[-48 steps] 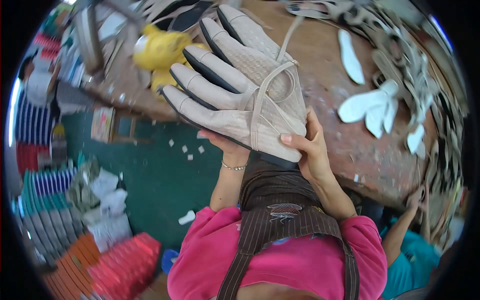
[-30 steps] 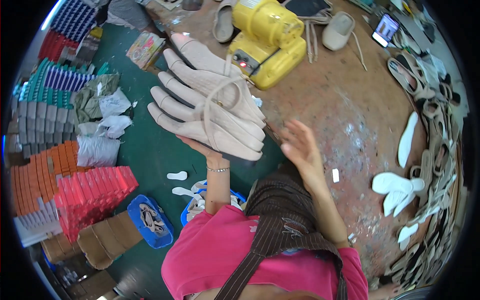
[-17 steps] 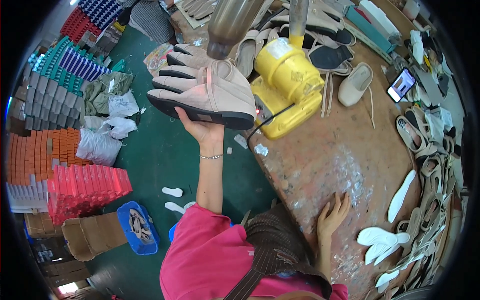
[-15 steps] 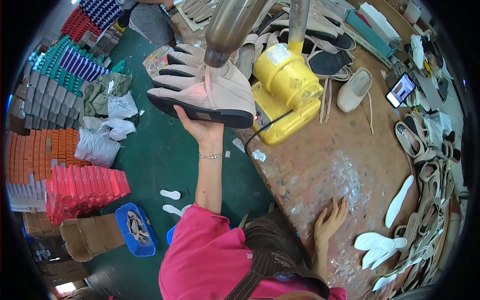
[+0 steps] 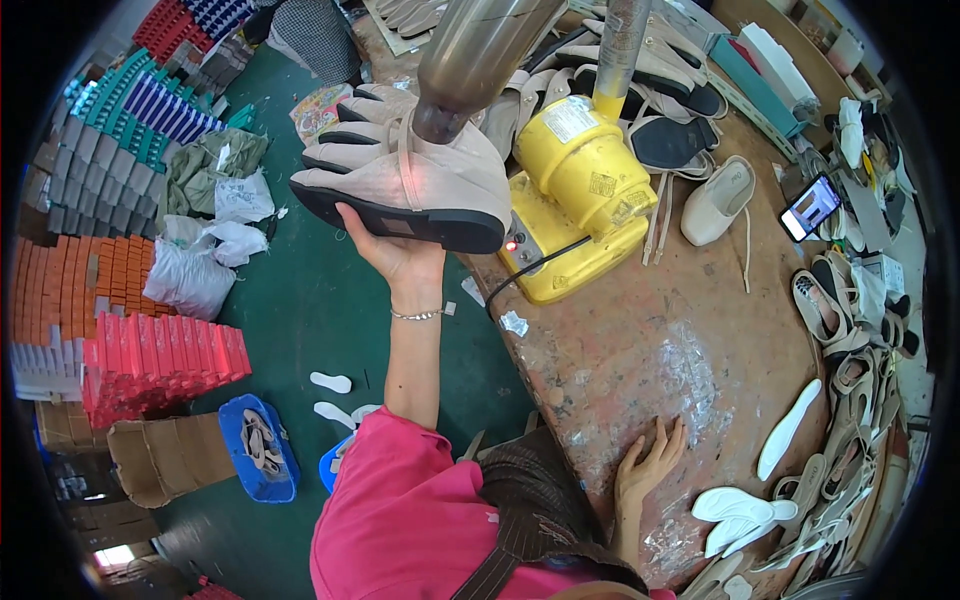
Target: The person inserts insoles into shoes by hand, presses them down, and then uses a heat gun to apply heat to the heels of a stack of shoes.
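My left hand [image 5: 393, 262] grips a bunch of several beige shoes [image 5: 450, 185] from below, my thumb along the near shoe's black sole. Their toes point left, and a strap crosses the near one. Right over the bunch stands the tapered tip of a brown metal nozzle [image 5: 450, 105]; whether it touches the shoes I cannot tell. A reddish glow lies on the near shoe's side. Just right of the shoes is a yellow blower machine [image 5: 585, 165] with a lit red lamp and a black cord. My right hand [image 5: 650, 465] rests on the worn brown table [image 5: 600, 360], fingers stretched out, holding nothing.
A single beige shoe [image 5: 717, 200] and a lit phone [image 5: 810, 207] lie beyond the blower. White insoles [image 5: 740, 515] and piled shoes [image 5: 850, 420] line the table's right side. Stacked boxes [image 5: 165, 360], plastic bags [image 5: 195, 280] and a blue basket [image 5: 270, 488] stand on the left floor.
The view has shifted slightly, so the table and blower sit a little lower. My left hand keeps its hold on the shoes under the nozzle. My right hand stays on the table.
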### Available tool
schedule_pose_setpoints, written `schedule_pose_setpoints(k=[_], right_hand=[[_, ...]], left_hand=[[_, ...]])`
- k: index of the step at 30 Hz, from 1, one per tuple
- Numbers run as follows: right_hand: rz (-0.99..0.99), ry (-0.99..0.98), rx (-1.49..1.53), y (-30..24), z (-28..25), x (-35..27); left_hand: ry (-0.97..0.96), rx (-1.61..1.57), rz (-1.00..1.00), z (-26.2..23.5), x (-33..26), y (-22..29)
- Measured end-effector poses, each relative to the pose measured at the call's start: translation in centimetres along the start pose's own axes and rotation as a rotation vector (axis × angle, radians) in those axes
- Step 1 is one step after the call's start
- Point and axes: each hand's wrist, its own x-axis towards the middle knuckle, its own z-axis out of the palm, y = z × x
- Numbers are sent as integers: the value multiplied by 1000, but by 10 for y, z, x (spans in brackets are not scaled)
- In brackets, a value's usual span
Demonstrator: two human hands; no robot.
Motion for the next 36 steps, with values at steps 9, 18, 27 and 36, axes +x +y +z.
schedule_pose_setpoints(k=[9, 18, 27, 36], right_hand=[[-15, 15, -22, 0, 0, -1], [-22, 21, -22, -2, 1, -1], [-26, 14, -37, -1, 1, -2], [-5, -1, -33, 1, 2, -3]], left_hand=[[-6, 62, 30, -3, -29, 12], [5, 125, 106, -20, -42, 24], [-6, 40, 63, -54, -43, 36], [17, 128, 99, -90, -41, 28]])
